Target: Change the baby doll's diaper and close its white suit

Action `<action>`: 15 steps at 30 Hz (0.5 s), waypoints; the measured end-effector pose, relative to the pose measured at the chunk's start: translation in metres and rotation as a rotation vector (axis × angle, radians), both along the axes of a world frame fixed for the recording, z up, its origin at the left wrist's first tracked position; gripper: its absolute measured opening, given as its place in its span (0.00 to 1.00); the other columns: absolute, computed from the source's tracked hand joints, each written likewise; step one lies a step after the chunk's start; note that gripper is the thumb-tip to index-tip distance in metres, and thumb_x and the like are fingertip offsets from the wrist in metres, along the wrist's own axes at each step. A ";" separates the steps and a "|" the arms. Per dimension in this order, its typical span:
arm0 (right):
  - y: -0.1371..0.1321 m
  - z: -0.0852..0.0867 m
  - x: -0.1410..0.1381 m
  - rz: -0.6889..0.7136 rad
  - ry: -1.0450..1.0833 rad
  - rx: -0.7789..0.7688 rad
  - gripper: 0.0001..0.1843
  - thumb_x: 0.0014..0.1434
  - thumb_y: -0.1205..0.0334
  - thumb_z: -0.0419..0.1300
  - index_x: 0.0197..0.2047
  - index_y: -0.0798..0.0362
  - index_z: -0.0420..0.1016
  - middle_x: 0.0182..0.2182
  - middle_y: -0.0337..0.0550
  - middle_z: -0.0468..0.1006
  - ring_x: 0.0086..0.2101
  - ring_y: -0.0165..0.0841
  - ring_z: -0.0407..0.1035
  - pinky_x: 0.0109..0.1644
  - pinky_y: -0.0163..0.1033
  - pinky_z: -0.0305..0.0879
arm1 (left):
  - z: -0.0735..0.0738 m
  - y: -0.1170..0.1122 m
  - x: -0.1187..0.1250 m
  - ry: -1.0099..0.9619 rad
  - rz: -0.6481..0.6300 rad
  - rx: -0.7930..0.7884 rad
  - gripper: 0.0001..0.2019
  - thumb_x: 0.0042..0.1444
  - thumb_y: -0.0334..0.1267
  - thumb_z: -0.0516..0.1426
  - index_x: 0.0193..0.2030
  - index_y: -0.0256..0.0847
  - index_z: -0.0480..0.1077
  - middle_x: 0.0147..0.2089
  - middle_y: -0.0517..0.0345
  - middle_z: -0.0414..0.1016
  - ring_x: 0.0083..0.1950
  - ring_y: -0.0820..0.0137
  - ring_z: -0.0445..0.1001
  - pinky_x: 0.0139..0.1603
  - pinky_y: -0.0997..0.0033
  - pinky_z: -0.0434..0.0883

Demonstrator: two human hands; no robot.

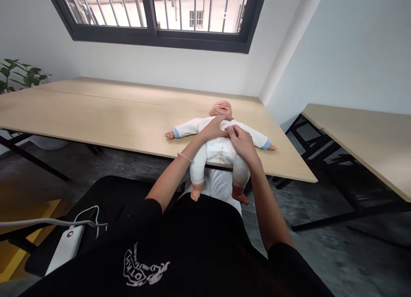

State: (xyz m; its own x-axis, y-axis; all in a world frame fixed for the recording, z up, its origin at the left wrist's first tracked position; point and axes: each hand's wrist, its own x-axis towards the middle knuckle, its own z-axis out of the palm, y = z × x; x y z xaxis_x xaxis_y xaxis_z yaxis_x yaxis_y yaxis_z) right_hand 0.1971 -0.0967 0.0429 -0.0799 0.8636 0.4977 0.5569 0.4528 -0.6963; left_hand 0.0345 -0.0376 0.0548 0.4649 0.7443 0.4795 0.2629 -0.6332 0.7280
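Note:
A baby doll (221, 108) lies on its back at the table's front edge, legs hanging over. It wears a white top (189, 126) with blue cuffs and a white diaper (221, 150). My left hand (215, 128) rests on the doll's chest, thumb and fingers apart, with fingers toward the neck. Beside it, my right hand (242, 142) has its fingertips pinched together at the top's front, close to my left thumb. The bit of cloth between those fingertips is mostly hidden. Both the doll's arms stretch out sideways on the table.
The light wooden table (128, 112) runs along the wall below a barred window (154, 35). A second table (362, 134) stands at the right. On a black chair (105, 202) at the lower left lies a white power bank (67, 245) with a cable. A plant (24, 74) is far left.

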 end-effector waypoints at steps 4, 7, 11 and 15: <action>-0.013 -0.005 0.007 0.163 0.062 0.014 0.28 0.69 0.32 0.52 0.42 0.48 0.78 0.44 0.47 0.83 0.48 0.45 0.75 0.56 0.49 0.70 | -0.013 -0.015 -0.032 -0.146 0.208 -0.015 0.14 0.58 0.44 0.64 0.47 0.39 0.72 0.56 0.48 0.79 0.60 0.60 0.75 0.65 0.61 0.69; -0.022 -0.015 0.013 0.225 0.138 -0.003 0.29 0.67 0.31 0.56 0.44 0.48 0.80 0.49 0.48 0.83 0.54 0.46 0.74 0.63 0.51 0.68 | -0.035 -0.024 -0.055 -0.195 0.450 -0.059 0.11 0.67 0.45 0.55 0.39 0.40 0.69 0.44 0.51 0.78 0.48 0.64 0.77 0.54 0.66 0.72; -0.027 -0.029 0.025 0.318 0.258 -0.080 0.29 0.65 0.30 0.59 0.49 0.45 0.83 0.58 0.45 0.80 0.64 0.45 0.68 0.74 0.52 0.58 | -0.055 -0.027 -0.072 -0.035 0.545 -0.071 0.10 0.67 0.42 0.53 0.35 0.41 0.67 0.38 0.53 0.76 0.44 0.63 0.74 0.54 0.64 0.71; -0.029 -0.036 0.034 0.360 0.308 -0.125 0.30 0.63 0.30 0.61 0.54 0.43 0.83 0.62 0.42 0.78 0.69 0.44 0.62 0.78 0.52 0.51 | -0.062 -0.021 -0.075 0.136 0.512 -0.085 0.06 0.62 0.30 0.52 0.37 0.40 0.70 0.45 0.48 0.79 0.53 0.57 0.73 0.62 0.57 0.68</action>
State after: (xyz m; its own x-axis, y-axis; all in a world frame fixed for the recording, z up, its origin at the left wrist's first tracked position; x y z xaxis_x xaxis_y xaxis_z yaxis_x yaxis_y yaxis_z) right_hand 0.2314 -0.1261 0.0073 -0.2499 0.8628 0.4395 0.1397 0.4813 -0.8654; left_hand -0.0404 -0.0585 -0.0075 0.0862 0.9257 0.3682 0.6180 -0.3396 0.7090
